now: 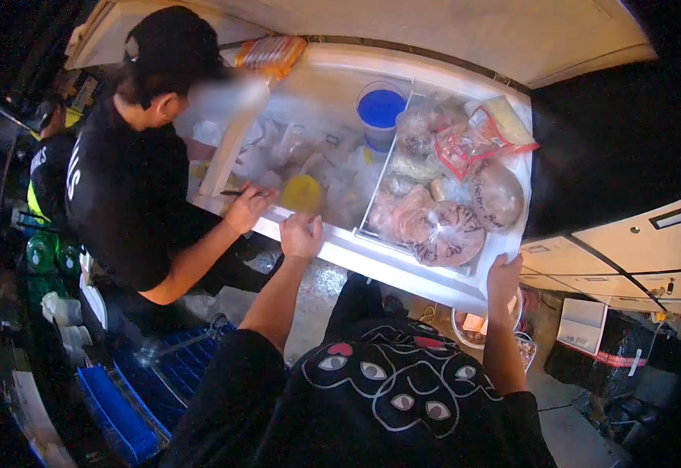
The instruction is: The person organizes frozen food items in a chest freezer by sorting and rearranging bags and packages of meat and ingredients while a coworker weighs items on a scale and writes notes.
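Note:
An open white chest freezer (340, 254) stretches in front of me, with cold mist over its contents. My left hand (301, 236) is closed on the front rim, beside a round yellow item (303, 193) inside. At the right front corner, my right hand (503, 279) curls over the freezer's edge. Near it, a wire basket (362, 232) holds several bagged foods, including a plastic bag with black handwriting (443, 234), another marked bag (498, 195) and a red-printed bag (473, 144). A bucket with a blue top (381, 109) stands left of the basket.
On my left, a co-worker in black (130, 179) leans over the freezer, a pen-like object in their hand (251, 207). An orange package (270, 56) lies on the back rim. Blue crates (118, 413) stand lower left; a bowl (456, 327) sits below the right corner.

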`<action>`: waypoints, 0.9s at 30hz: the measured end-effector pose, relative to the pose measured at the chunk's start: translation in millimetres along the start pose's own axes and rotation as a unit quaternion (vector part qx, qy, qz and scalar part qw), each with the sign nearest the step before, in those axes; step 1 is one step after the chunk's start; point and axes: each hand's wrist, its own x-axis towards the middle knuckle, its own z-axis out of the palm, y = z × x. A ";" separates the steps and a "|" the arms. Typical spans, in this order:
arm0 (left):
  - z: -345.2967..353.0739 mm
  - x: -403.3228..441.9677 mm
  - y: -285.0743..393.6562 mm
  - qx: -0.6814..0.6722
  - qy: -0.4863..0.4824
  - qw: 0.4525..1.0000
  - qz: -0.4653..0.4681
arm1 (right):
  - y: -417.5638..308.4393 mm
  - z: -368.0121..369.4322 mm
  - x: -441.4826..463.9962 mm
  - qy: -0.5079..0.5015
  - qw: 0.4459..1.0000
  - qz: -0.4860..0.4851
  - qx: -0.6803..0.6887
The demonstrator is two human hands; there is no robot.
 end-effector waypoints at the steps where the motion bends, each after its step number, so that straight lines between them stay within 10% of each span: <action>1: 0.9 -1.2 -1.4 0.003 -0.002 1.000 0.000 | -3.1 -3.1 -1.2 -0.009 1.000 0.008 0.000; 27: 3.2 -0.2 -4.0 -0.026 -0.003 1.000 -0.001 | -4.9 -3.2 -1.4 0.008 1.000 0.013 -0.023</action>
